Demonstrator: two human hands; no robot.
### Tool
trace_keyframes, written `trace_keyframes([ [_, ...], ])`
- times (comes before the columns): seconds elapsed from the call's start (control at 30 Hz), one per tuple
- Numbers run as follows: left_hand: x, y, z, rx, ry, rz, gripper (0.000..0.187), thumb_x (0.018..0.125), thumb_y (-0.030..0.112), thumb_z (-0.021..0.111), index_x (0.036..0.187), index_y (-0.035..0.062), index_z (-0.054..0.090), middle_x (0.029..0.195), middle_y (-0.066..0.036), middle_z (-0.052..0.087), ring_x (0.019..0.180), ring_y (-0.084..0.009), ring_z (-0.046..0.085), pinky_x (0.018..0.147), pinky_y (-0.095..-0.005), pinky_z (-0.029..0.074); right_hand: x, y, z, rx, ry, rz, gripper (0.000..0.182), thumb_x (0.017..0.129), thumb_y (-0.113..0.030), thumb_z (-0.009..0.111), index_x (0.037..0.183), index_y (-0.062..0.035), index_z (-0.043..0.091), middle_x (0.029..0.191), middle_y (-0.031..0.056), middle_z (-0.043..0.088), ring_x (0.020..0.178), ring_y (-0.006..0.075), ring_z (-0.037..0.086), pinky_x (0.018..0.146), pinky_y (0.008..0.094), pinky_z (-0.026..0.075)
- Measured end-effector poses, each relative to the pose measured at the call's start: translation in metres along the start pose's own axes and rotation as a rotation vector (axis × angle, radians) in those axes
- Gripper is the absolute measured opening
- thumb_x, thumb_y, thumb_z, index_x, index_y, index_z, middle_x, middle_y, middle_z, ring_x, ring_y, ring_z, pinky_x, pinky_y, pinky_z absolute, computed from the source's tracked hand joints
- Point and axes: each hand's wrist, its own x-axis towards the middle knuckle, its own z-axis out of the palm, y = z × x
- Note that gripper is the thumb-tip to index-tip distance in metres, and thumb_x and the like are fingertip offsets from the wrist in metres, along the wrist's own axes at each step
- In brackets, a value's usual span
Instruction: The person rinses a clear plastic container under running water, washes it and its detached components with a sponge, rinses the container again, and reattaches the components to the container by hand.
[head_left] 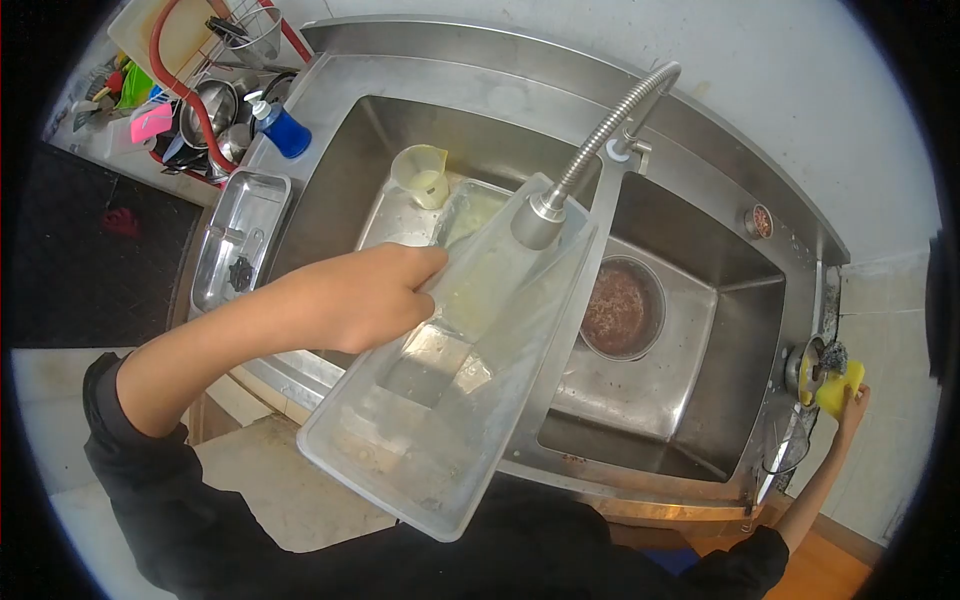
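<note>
Tub [440, 475] slants under the faucet [538, 222], partly over the left basin [300, 240]; the left hand's [365, 300] grip pinches its side rim, seemingly to steady it, while the right hand's [854, 404] fingers pinch a yellow sponge [836, 392]

A working kitchen's washing-up area features a two-basin stainless steel sink [745, 330] with a flexible spray tap [610, 125], a blue pump bottle [287, 132] and a crowded rack of metal bowls [208, 112] and utensils.

Left hand [375, 298] curls in a grip, forearm slanting; right hand [852, 402] pinches, arm outstretched.
</note>
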Motion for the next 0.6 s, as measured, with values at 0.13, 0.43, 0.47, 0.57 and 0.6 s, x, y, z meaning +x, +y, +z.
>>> trace_keyframes([
  [0.13, -0.001, 0.003, -0.001, 0.007, -0.015, -0.018, 0.017, 0.078, 0.01, 0.044, 0.086, -0.0054, 0.042, 0.07, -0.02, 0.051, 0.065, -0.0313, 0.052, 0.063, -0.0377, 0.04, -0.008, -0.009, 0.001, 0.013, 0.005, 0.059, 0.019, 0.085, -0.011, 0.052, 0.098, -0.0059, 0.039, 0.087, 0.0122, 0.057, 0.074, 0.015, 0.054, 0.061, 0.0265, 0.044],
  [0.43, 0.001, 0.005, -0.002, 0.023, -0.028, 0.013, 0.018, 0.078, 0.01, 0.044, 0.087, -0.0058, 0.044, 0.072, -0.02, 0.052, 0.068, -0.0305, 0.054, 0.065, -0.0378, 0.04, -0.014, 0.004, -0.015, 0.012, 0.009, 0.038, 0.02, 0.085, -0.011, 0.053, 0.099, -0.0064, 0.039, 0.086, 0.011, 0.057, 0.07, 0.0145, 0.054, 0.059, 0.0261, 0.044],
  [0.47, 0.001, 0.005, -0.003, 0.022, -0.031, -0.004, 0.018, 0.078, 0.01, 0.044, 0.086, -0.0056, 0.044, 0.072, -0.02, 0.052, 0.068, -0.0294, 0.054, 0.065, -0.0375, 0.04, -0.015, 0.005, -0.017, 0.01, 0.01, 0.039, 0.02, 0.085, -0.011, 0.053, 0.099, -0.0064, 0.039, 0.086, 0.011, 0.057, 0.07, 0.0145, 0.054, 0.059, 0.0261, 0.044],
  [0.57, 0.002, 0.002, -0.004, 0.022, -0.034, 0.0, 0.017, 0.078, 0.009, 0.044, 0.087, -0.0052, 0.045, 0.071, -0.019, 0.052, 0.067, -0.0264, 0.053, 0.064, -0.0364, 0.04, -0.025, -0.011, -0.014, 0.019, 0.029, 0.055, 0.02, 0.084, -0.011, 0.053, 0.098, -0.0066, 0.039, 0.086, 0.0102, 0.057, 0.07, 0.0139, 0.053, 0.059, 0.0259, 0.044],
  [0.6, 0.001, -0.001, -0.005, 0.023, -0.033, 0.016, 0.018, 0.078, 0.009, 0.044, 0.088, -0.0049, 0.045, 0.071, -0.017, 0.053, 0.066, -0.0245, 0.053, 0.063, -0.0355, 0.04, -0.025, -0.011, -0.015, -0.008, 0.017, 0.056, 0.02, 0.085, -0.011, 0.053, 0.098, -0.0068, 0.039, 0.086, 0.0101, 0.057, 0.07, 0.0136, 0.053, 0.059, 0.0258, 0.044],
])
